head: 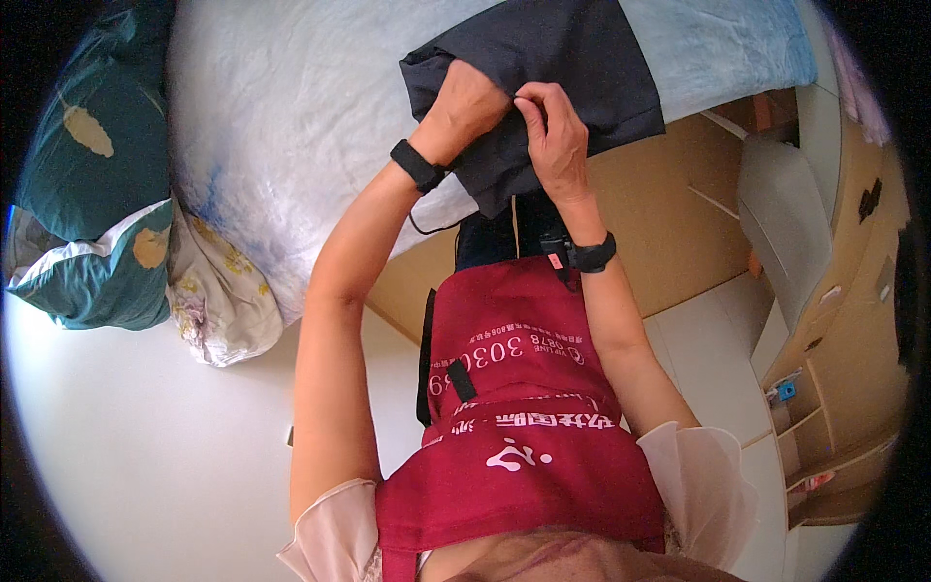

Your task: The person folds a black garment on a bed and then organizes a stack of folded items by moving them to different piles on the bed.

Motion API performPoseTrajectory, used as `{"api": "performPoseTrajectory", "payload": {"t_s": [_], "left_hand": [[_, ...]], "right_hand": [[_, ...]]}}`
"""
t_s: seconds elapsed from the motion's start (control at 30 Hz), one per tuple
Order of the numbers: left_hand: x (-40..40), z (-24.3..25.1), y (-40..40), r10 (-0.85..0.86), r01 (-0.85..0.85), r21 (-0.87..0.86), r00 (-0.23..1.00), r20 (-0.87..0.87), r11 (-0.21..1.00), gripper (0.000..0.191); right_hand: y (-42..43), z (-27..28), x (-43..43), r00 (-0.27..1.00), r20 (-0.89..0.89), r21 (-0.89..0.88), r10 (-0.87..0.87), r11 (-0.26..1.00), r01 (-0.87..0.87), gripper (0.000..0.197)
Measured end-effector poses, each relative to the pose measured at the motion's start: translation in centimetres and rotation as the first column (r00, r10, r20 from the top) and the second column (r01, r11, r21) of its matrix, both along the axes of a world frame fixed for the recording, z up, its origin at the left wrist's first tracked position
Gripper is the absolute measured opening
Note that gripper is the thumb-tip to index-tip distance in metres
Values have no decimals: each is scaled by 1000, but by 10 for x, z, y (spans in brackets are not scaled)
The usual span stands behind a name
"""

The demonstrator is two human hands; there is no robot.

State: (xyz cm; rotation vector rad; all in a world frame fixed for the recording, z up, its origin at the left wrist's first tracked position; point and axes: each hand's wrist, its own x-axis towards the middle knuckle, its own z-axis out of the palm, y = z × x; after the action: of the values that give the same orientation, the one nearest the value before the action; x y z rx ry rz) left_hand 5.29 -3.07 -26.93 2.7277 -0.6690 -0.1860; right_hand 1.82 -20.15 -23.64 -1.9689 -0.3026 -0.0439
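Note:
A dark, nearly black cloth piece [589,58], perhaps a garment, lies on the pale blue and white bed cover [291,87] and hangs over its edge. My left hand [469,102] is curled on the cloth with its fingers tucked from sight, pinching part of it. Just to its right, my right hand [556,131] has its thumb and forefinger tips together at the cloth; whatever is between them is too small to make out. Both wrists wear black bands, and a thin black cable hangs near the left one.
Teal patterned bedding [94,145] and a floral cloth bundle [218,291] lie at the left. A grey chair [782,218] and wooden shelving [807,436] stand at the right. My red apron [524,349] is close to the bed's wooden side [640,218].

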Motion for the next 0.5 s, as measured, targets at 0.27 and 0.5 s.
{"api": "performPoseTrajectory", "payload": {"t_s": [0.27,0.5], "left_hand": [[-9,-29,-11,299,-262,-212,939,169,942,34],[-14,-39,-5,326,-253,-284,913,247,925,34]], "right_hand": [[-37,-2,-2,986,-131,-90,106,989,-119,26],[-70,-17,-25,977,-53,-406,-205,899,166,44]]}}
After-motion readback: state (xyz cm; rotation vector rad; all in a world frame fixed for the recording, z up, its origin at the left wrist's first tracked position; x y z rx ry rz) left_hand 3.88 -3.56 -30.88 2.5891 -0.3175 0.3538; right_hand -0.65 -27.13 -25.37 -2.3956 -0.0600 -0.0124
